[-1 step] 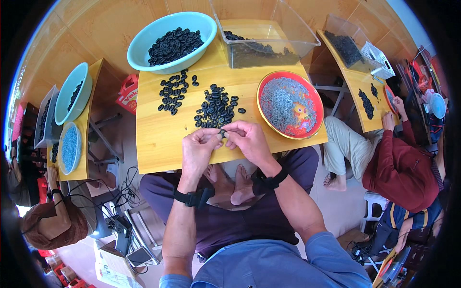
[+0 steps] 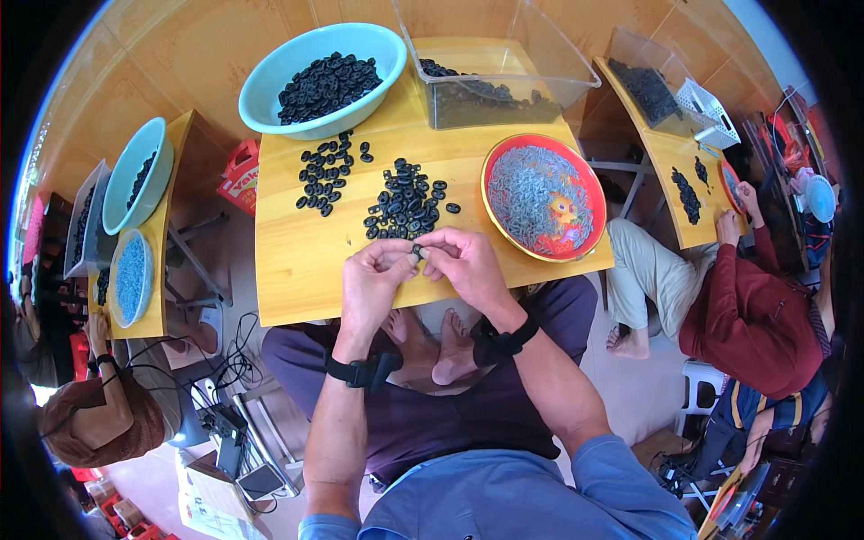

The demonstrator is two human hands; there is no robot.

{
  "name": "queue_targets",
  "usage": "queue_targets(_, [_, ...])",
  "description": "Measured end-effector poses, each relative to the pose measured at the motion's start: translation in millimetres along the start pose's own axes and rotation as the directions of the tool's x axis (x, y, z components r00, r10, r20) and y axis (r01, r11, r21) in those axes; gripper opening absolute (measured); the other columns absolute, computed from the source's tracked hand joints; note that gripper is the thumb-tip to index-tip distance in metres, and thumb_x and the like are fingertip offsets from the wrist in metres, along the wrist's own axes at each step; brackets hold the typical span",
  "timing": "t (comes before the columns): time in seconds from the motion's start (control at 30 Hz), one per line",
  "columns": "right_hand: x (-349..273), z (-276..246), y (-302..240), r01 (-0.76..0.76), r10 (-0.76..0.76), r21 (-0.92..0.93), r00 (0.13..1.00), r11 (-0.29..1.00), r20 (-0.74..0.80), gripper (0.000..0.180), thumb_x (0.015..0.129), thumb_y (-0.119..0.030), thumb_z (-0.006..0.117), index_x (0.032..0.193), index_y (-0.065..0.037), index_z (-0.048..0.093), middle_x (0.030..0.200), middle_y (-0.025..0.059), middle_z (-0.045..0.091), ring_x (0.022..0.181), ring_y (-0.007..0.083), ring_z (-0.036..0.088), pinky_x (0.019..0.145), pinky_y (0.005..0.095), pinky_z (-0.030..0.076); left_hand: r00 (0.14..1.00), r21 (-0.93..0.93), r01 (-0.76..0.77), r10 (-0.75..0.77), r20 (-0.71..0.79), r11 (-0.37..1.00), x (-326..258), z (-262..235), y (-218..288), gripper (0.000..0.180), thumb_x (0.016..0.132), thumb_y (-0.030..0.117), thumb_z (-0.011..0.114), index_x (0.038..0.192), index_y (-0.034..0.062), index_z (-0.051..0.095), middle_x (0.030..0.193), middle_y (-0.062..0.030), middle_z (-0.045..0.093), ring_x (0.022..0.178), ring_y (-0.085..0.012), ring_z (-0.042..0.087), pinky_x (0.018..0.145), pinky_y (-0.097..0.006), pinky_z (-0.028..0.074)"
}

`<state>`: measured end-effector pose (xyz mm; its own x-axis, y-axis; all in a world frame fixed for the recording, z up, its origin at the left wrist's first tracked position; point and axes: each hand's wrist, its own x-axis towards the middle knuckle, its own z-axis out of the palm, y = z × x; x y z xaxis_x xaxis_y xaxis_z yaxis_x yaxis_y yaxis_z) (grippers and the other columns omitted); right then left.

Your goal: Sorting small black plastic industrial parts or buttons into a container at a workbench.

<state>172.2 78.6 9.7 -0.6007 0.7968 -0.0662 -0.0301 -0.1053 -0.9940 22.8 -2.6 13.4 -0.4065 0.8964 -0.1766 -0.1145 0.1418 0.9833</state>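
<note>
Head view: both hands meet over the near edge of the wooden bench. Left hand and right hand pinch one small black ring between their fingertips, fingers curled in, both grasping it. The ring is held just above the bench top, right below the main pile. Black wrist straps on both forearms.

Loose pile of black rings lies mid-bench, just beyond the hands. A second, thinner scatter of black rings sits to its left, apart from the first. Teal basin at the far left of the bench, full of black rings. Clear plastic tub at the far right, with black rings along its bottom. Red round tray on the right side of the bench, filled with small grey pieces, near the right hand but not touching.

The person's bare feet show under the bench edge, purple trousers, blue shirt.

Left: another bench with a teal bowl and a plate of blue pieces; a person sits below it. Right: a person in a dark red top sits at a third bench with black pieces on it.
</note>
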Motion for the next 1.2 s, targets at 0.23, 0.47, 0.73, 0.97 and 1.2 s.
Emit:
queue_targets(0.23, [1, -6, -12, -0.067, 0.064, 0.030, 0.994, 0.997, 0.085, 0.019, 0.092, -0.001, 0.063, 0.110, 0.002, 0.059, 0.077, 0.0032, 0.064, 0.060, 0.0075, 0.060, 0.051, 0.0216, 0.046, 0.977, 0.231, -0.191, 0.162, 0.135, 0.954, -10, -3, 0, 0.030, 0.082, -0.002, 0.075, 0.112, 0.0025, 0.071, 0.080, 0.0019, 0.064, 0.069, -0.0047, 0.057, 0.065, -0.022, 0.050])
queue_targets(0.47, [1, -6, -22, -0.129, 0.131, -0.022, 0.983, 0.991, 0.126, 0.020, 0.092, -0.003, 0.066, 0.109, 0.001, 0.058, 0.076, 0.0028, 0.063, 0.057, 0.0068, 0.057, 0.047, 0.0198, 0.042, 0.968, 0.356, -0.251, 0.223, 0.118, 0.900, -14, 2, 4, 0.033, 0.077, 0.003, 0.080, 0.108, 0.0034, 0.071, 0.076, -0.0054, 0.065, 0.066, -0.0111, 0.061, 0.062, -0.027, 0.052])
queue_targets(0.73, [-2, -5, -22, -0.146, 0.147, -0.021, 0.985, 0.989, 0.092, 0.019, 0.090, -0.005, 0.069, 0.105, 0.000, 0.059, 0.077, 0.0023, 0.064, 0.058, 0.0050, 0.057, 0.047, 0.0185, 0.041, 0.936, 0.465, -0.350, 0.329, 0.128, 0.813, -16, 2, 9, 0.027, 0.075, 0.008, 0.083, 0.098, 0.0020, 0.070, 0.073, -0.0090, 0.066, 0.063, -0.0161, 0.064, 0.060, -0.030, 0.052])
queue_targets(0.97, [-5, -3, -23, -0.158, 0.164, -0.068, 0.982, 0.985, 0.095, 0.013, 0.087, -0.005, 0.072, 0.094, -0.004, 0.061, 0.075, -0.0002, 0.062, 0.061, 0.0047, 0.055, 0.053, 0.0203, 0.044, 0.936, 0.470, -0.345, 0.335, 0.108, 0.812, -19, 1, 0, 0.025, 0.077, 0.014, 0.082, 0.096, 0.0006, 0.072, 0.076, -0.0125, 0.067, 0.064, -0.0204, 0.066, 0.061, -0.032, 0.054])
queue_targets(1.2, [-1, -3, -25, -0.170, 0.180, -0.084, 0.976, 0.982, 0.126, 0.012, 0.087, -0.006, 0.072, 0.092, -0.004, 0.062, 0.074, -0.0003, 0.063, 0.060, 0.0050, 0.056, 0.052, 0.0206, 0.043, 0.931, 0.484, -0.352, 0.352, 0.093, 0.801, -19, -1, 2, 0.024, 0.078, 0.016, 0.082, 0.094, -0.0003, 0.073, 0.078, -0.0132, 0.071, 0.066, -0.0189, 0.069, 0.062, -0.031, 0.055])
